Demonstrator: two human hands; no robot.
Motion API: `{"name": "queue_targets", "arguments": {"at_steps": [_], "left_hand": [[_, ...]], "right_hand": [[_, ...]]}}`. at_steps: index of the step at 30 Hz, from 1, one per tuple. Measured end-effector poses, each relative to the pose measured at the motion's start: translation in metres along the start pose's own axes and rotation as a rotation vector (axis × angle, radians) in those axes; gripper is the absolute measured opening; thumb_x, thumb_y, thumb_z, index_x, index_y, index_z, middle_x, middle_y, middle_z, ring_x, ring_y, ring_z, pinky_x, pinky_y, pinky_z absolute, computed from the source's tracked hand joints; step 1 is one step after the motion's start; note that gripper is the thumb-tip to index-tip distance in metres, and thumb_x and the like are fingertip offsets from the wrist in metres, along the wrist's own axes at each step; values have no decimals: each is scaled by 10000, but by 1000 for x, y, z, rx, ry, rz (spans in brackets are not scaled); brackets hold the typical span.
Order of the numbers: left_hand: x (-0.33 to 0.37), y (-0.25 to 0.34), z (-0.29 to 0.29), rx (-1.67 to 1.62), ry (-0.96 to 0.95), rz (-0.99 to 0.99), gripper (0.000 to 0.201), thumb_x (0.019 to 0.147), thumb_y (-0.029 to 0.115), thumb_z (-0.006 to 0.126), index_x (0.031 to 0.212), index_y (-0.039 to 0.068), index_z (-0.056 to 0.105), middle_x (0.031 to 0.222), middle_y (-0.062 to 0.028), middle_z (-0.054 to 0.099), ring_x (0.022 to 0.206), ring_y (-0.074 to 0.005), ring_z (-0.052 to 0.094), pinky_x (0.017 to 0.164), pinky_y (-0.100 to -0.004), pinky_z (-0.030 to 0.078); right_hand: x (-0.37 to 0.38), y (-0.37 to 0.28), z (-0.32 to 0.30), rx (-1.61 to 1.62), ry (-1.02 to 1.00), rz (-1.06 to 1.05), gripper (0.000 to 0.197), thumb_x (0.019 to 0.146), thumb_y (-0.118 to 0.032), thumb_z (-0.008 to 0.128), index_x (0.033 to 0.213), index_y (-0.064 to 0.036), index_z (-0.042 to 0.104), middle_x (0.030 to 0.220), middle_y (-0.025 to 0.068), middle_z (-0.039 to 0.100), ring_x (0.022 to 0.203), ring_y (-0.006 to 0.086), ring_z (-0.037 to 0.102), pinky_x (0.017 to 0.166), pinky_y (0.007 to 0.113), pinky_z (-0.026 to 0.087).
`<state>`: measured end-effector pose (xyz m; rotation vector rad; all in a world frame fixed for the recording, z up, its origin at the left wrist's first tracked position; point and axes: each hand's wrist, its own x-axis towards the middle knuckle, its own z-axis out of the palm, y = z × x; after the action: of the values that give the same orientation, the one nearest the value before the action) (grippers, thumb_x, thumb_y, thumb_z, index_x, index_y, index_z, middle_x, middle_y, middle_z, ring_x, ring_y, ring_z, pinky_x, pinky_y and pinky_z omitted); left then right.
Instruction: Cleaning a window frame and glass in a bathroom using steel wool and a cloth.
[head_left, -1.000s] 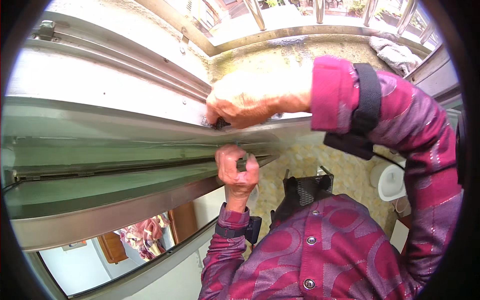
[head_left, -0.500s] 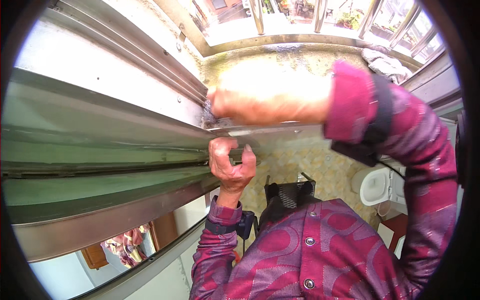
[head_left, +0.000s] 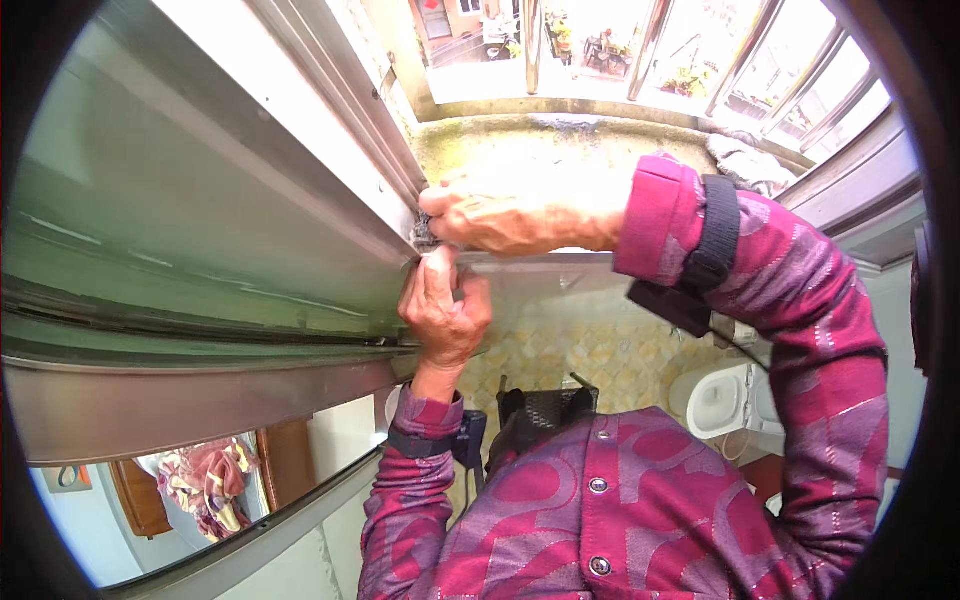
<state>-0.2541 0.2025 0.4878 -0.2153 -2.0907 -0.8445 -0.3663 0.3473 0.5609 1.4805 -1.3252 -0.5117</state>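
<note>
Grey pad (head_left: 421,232) is in the corner at the lower end of the metal frame (head_left: 345,110), mostly under my R hand (head_left: 492,220); the bit I see looks crumpled, wiry, w/ light glints. R hand's nearly closed, fingers bent & pinching the pad against the frame. L hand (head_left: 446,310) is just below, half curled, fingertips up by the pad & frame edge; can't tell if it grips anything. Greenish pane (head_left: 190,210) runs off to my L. Beyond R hand: mossy ledge (head_left: 470,140), grey cloth (head_left: 745,165) crumpled on it to the R, metal bars (head_left: 650,50) behind. Black straps, 1 per sleeve.

Down R: white toilet (head_left: 712,402), lid up; can't make out what's in the bowl. Black chair (head_left: 545,410) w/ woven seat on the yellowish floor (head_left: 620,350). Lower L, pinkish cloth heap (head_left: 205,482) nr brown wood. Outside, red diamond (head_left: 431,5) on a door, too small to tell if there's writing.
</note>
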Motion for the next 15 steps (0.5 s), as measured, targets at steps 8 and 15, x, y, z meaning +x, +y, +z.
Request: {"name": "queue_targets", "arguments": {"at_steps": [8, 15], "left_hand": [[1, -2, 1, 47, 30, 34, 269, 645, -11, 535, 907, 46, 563, 535, -20, 400, 443, -178, 409, 455, -310, 387], [-2, -13, -6, 68, 70, 50, 261, 633, -26, 530, 879, 53, 565, 495, -7, 359, 399, -161, 371, 419, -293, 358]], "right_hand": [[-17, 10, -12, 1362, -235, 426, 215, 814, -19, 462, 1003, -23, 564, 915, 146, 583, 867, 282, 591, 753, 339, 483], [-19, 9, -19, -96, 7, -128, 127, 921, -184, 499, 935, -90, 583, 886, 34, 546, 770, 111, 529, 684, 254, 466]]}}
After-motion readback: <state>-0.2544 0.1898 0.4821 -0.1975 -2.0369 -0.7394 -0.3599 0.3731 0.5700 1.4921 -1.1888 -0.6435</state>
